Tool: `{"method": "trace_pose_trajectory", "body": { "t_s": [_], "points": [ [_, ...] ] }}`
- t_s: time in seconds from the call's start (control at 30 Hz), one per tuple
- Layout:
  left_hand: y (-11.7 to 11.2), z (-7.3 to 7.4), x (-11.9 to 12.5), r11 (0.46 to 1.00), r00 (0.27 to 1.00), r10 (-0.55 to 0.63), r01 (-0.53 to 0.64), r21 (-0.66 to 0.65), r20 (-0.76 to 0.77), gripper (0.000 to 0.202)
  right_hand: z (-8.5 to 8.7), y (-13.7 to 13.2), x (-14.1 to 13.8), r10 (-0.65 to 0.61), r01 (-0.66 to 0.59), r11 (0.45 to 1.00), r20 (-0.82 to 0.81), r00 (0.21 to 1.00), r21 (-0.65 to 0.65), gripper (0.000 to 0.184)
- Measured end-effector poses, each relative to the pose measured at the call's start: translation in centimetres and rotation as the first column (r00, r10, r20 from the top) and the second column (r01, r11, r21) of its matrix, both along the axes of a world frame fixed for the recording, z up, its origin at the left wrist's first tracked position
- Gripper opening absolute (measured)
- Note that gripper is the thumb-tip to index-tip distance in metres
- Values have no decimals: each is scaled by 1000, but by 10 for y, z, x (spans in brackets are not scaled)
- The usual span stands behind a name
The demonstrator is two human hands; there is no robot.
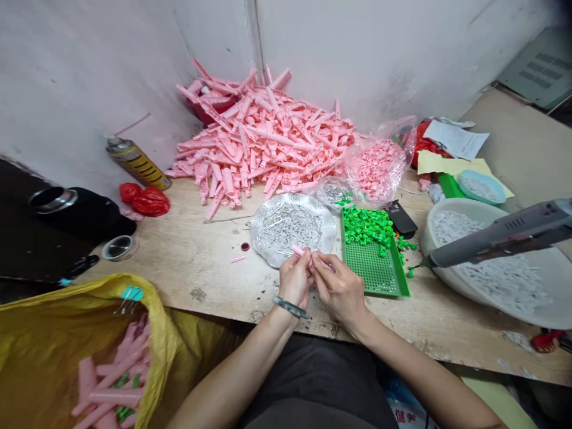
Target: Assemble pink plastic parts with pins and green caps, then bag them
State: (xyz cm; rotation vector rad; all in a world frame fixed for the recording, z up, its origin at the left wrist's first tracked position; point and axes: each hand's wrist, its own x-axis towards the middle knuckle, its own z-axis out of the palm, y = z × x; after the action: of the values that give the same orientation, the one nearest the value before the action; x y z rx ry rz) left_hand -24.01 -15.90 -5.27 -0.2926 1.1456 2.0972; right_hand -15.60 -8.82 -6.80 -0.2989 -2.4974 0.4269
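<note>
My left hand (294, 281) and my right hand (340, 287) meet just above the table's near edge, both closed round one pink plastic stick (300, 251) whose end pokes out past my left fingers. A dark bangle rings my left wrist. Right behind the hands lies a clear bag of small metal pins (291, 227). To the right sits a green perforated tray (378, 269) with a heap of green caps (367, 225) at its far end.
A big pile of pink sticks (263, 140) fills the back corner by the wall. A yellow sack (71, 322) with finished pink pieces stands at lower left. A grey power tool (504, 232) hangs over a white basin (447, 280) of white parts. A spray can (136, 162) lies at left.
</note>
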Motion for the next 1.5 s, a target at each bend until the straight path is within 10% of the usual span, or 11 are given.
{"method": "trace_pose_trajectory", "body": {
  "t_s": [0.23,0.47,0.57,0.67,0.77,0.87,1.03,1.13,1.2,1.33,1.5],
  "points": [
    [-4,9,2,999,986,-9,16,40,-165,42,28,20,8,39,-15,929,57,998,-369,28],
    [-13,23,4,998,861,-16,-16,-57,-508,37,27,37,1,319,-94,373,32,947,-923,31],
    [-13,21,-9,999,926,36,-31,19,-377,32,23,85,-27,411,-166,509,69,909,-845,30],
    [-12,22,-25,984,990,107,-92,152,-92,19,26,169,-62,-86,107,907,69,994,-408,28],
    [-14,25,-34,968,989,19,-54,244,143,12,29,244,-89,-400,379,917,269,876,129,25],
    [-17,27,-35,954,973,-77,9,300,216,18,28,271,-102,-433,336,895,395,810,294,22],
    [-19,25,-34,972,989,-10,-25,234,148,15,35,218,-86,-444,444,896,91,891,23,32],
    [-17,24,-32,963,999,37,-45,264,33,26,40,150,-59,-121,104,931,-26,992,-350,28],
    [-15,25,-29,959,995,77,-57,276,-61,36,39,106,-38,103,-118,782,-61,993,-611,24],
    [-12,27,-22,963,978,104,-53,266,-182,47,31,53,-9,69,-220,391,-209,975,-894,29],
    [-9,31,-17,966,966,102,-39,257,-237,49,26,52,2,-67,-209,430,-262,963,-878,28]
  ]
}}
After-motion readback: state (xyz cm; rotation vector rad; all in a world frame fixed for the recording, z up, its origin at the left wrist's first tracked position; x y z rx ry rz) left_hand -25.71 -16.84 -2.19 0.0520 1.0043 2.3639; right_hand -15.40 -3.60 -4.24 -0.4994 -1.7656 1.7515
